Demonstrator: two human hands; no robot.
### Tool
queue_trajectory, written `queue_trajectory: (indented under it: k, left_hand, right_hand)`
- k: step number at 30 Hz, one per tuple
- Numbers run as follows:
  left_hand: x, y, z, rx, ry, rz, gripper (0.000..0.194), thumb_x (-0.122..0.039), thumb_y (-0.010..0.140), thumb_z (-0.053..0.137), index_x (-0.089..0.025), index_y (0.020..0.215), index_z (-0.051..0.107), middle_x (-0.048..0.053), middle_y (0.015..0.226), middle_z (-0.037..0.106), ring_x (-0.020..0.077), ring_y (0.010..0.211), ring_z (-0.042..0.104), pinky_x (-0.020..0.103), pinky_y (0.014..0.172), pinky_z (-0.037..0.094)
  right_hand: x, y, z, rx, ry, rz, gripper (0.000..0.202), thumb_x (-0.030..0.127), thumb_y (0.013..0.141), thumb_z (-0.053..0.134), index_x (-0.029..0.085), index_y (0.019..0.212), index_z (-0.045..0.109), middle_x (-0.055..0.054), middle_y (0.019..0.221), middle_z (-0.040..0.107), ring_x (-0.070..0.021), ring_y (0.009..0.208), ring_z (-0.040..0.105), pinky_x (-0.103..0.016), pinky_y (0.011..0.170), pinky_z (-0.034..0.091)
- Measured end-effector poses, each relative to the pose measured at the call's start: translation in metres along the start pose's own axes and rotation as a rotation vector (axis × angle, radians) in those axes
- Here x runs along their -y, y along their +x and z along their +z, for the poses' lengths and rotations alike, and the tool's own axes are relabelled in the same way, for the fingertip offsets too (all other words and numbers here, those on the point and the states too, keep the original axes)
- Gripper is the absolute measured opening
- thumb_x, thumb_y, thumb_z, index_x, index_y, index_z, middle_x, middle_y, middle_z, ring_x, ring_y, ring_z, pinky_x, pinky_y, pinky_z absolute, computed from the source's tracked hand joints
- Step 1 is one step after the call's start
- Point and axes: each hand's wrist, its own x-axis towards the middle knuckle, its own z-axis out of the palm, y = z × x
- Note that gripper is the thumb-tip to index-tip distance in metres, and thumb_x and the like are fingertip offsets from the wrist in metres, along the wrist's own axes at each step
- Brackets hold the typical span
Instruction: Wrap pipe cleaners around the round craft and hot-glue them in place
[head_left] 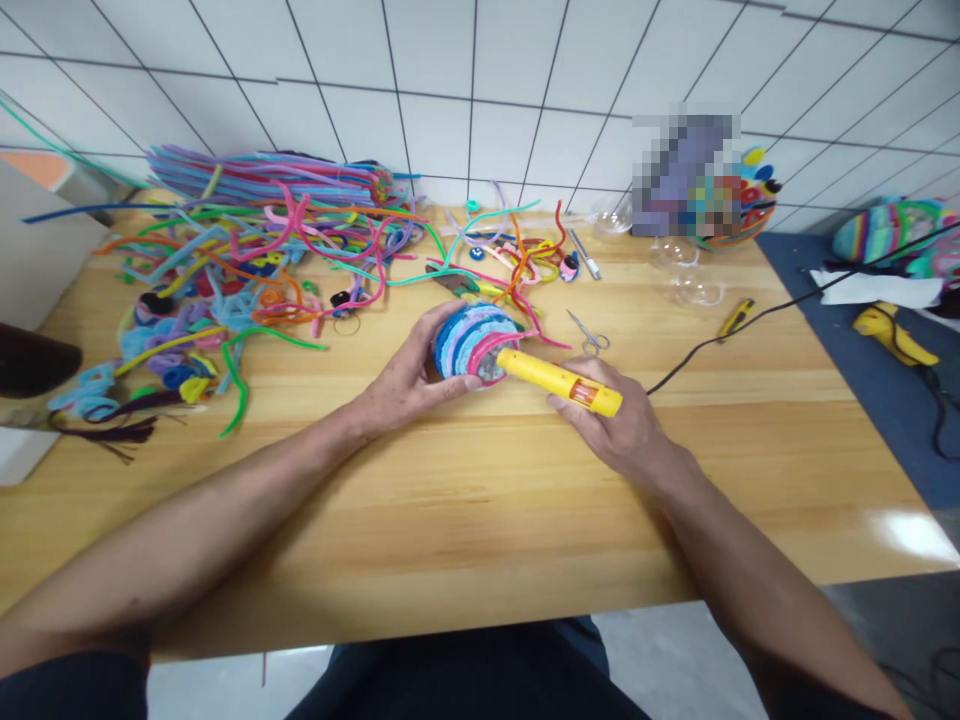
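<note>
My left hand (pixel 409 375) is wrapped round the left side of a ball (pixel 472 335) covered in rings of blue, lilac and pink pipe cleaner. A clear-looking uncovered patch shows on the ball's lower right side. In my right hand (pixel 619 420) is a yellow hot glue gun (pixel 555 378), its nozzle end at that patch; whether it touches is too small to tell. A pink pipe cleaner (pixel 531 315) trails off the ball's upper right. Behind the ball lie pliers (pixel 454 283), partly covered by pipe cleaners.
Loose pipe cleaners (pixel 247 250) heap at the left, below a bundle of long ones (pixel 270 178). Small scissors (pixel 589 332), a yellow cutter (pixel 736 320) and clear plastic domes (pixel 686 270) lie to the right. A black cord (pixel 720 340) crosses the table; another yellow glue gun (pixel 892 335) rests beyond it.
</note>
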Motion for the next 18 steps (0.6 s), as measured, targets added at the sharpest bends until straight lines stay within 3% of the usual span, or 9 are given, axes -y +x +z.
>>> queue_trajectory:
  k: [4, 18]
  left_hand:
    - [0.0008, -0.0006, -0.0003, 0.0, 0.002, -0.002, 0.097, -0.058, 0.097, 0.092, -0.034, 0.176, 0.041, 0.016, 0.181, 0.049, 0.04, 0.166, 0.055, 0.061, 0.143, 0.046]
    - [0.0058, -0.002, -0.0012, 0.003, 0.015, 0.026, 0.098, -0.053, 0.098, 0.092, -0.036, 0.178, 0.039, 0.016, 0.182, 0.048, 0.04, 0.167, 0.055, 0.061, 0.142, 0.047]
  right_hand:
    - [0.0014, -0.0002, -0.0007, 0.039, 0.025, -0.003, 0.022, 0.045, 0.115, 0.067, 0.027, 0.125, 0.071, -0.004, 0.101, 0.084, -0.0229, 0.084, 0.08, -0.034, 0.074, 0.063]
    - [0.0001, 0.0004, -0.0017, -0.031, -0.06, 0.031, 0.016, 0.04, 0.116, 0.064, 0.027, 0.122, 0.069, -0.005, 0.102, 0.084, -0.0246, 0.088, 0.081, -0.035, 0.074, 0.062]
